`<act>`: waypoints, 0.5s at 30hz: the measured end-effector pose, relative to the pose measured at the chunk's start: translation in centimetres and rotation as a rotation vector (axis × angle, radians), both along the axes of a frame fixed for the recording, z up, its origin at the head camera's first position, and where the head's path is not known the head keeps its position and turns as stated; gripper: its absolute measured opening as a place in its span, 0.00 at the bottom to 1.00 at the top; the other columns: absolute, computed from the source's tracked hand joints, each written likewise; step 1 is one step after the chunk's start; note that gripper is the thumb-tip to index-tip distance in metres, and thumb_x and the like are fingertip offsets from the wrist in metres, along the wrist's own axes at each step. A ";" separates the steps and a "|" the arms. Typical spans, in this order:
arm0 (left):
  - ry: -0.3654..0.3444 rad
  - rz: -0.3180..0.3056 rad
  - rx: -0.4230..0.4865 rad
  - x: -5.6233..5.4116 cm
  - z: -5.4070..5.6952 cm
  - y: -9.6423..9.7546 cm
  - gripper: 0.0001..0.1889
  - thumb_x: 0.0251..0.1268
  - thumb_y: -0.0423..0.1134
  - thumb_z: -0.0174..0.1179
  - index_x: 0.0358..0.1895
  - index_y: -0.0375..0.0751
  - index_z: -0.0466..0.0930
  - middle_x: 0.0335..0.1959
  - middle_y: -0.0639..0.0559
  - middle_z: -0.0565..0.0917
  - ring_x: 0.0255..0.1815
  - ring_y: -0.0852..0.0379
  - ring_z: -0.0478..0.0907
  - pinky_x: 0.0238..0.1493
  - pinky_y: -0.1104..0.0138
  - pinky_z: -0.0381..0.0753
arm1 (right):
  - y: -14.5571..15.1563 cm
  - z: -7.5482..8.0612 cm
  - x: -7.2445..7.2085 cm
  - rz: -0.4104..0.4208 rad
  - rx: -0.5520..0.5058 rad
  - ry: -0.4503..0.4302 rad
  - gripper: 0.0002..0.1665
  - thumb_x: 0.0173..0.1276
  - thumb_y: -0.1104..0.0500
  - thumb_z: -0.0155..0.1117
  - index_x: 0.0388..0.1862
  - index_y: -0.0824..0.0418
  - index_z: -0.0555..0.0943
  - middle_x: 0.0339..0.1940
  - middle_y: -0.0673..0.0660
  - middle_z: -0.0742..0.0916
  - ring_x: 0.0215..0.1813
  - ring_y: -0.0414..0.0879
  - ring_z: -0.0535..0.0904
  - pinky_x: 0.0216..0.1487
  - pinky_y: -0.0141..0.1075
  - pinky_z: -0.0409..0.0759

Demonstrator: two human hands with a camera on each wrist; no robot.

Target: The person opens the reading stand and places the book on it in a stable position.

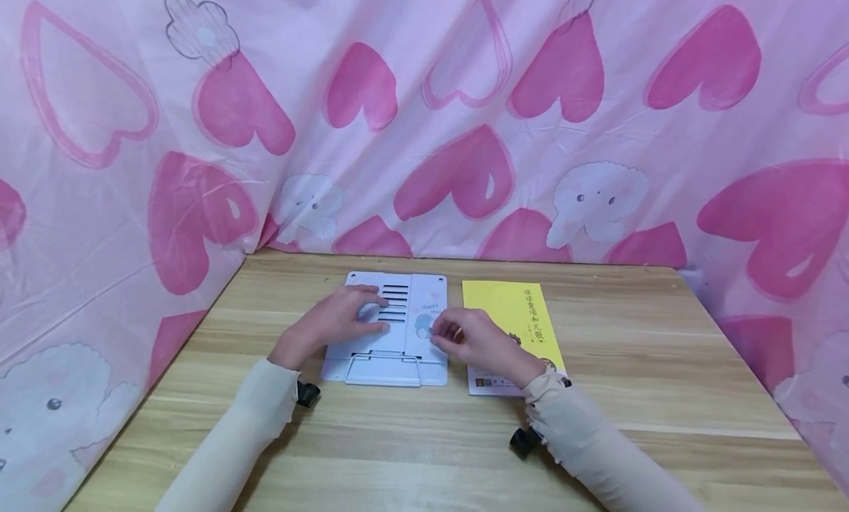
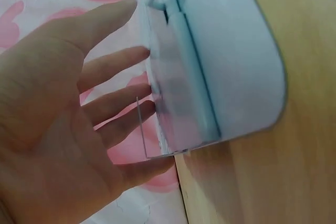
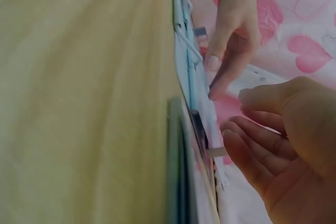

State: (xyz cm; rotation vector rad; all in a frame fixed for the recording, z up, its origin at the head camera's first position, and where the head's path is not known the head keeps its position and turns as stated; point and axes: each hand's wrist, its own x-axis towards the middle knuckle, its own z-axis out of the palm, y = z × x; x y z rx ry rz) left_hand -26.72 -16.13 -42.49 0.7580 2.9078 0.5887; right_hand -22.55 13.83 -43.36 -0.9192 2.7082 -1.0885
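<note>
A pale blue-white book stand [image 1: 424,283] with dark slots and a printed "HAPPY" lies flat on the table. Along its near edge sits a wire bracket [image 1: 383,357]. My left hand [image 1: 334,317] is over the slotted part, its fingers spread and fairly straight; in the left wrist view the fingertips [image 2: 144,52] come up to the stand's surface. Above the stand's right side is my right hand [image 1: 474,339], fingers loosely bent, with nothing visible between them in the right wrist view. A yellow book [image 1: 497,298] with a printed cover lies right of the stand, partly hidden by my right hand and wrist.
The wooden table [image 1: 398,453] runs back to a pink heart-patterned cloth [image 1: 458,173] hanging behind it and at both sides. Bare wood shows in front of the stand and to the right of the yellow book. Dark wrist cameras sit under both sleeves.
</note>
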 end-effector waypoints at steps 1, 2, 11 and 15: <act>-0.016 -0.015 0.012 0.0 0.0 -0.1 0.25 0.69 0.53 0.76 0.65 0.49 0.88 0.79 0.40 0.76 0.83 0.38 0.69 0.82 0.43 0.71 | -0.1 -0.1 0.1 0.012 0.008 -0.005 0.05 0.76 0.58 0.74 0.47 0.53 0.88 0.39 0.43 0.89 0.42 0.37 0.85 0.48 0.30 0.89; -0.028 -0.029 0.023 0.0 0.1 -0.2 0.24 0.68 0.52 0.76 0.63 0.48 0.88 0.80 0.39 0.75 0.84 0.38 0.68 0.82 0.43 0.70 | -0.2 -0.2 0.2 0.028 0.012 -0.014 0.04 0.76 0.58 0.74 0.47 0.54 0.89 0.40 0.42 0.89 0.42 0.36 0.85 0.48 0.30 0.88; -0.068 -0.034 0.035 0.1 1.0 -1.4 0.12 0.57 0.51 0.84 0.34 0.56 0.89 0.58 0.49 0.84 0.65 0.45 0.73 0.69 0.48 0.77 | -1.2 -0.6 1.0 0.109 0.032 -0.055 0.05 0.76 0.55 0.75 0.43 0.56 0.91 0.35 0.42 0.87 0.37 0.36 0.81 0.38 0.29 0.85; -0.166 -0.106 0.028 0.2 1.4 -2.0 0.10 0.56 0.50 0.85 0.28 0.60 0.90 0.48 0.55 0.84 0.61 0.48 0.73 0.67 0.51 0.75 | -1.4 -0.9 1.0 0.087 0.038 -0.061 0.06 0.74 0.54 0.77 0.41 0.54 0.91 0.33 0.42 0.86 0.36 0.37 0.81 0.37 0.29 0.84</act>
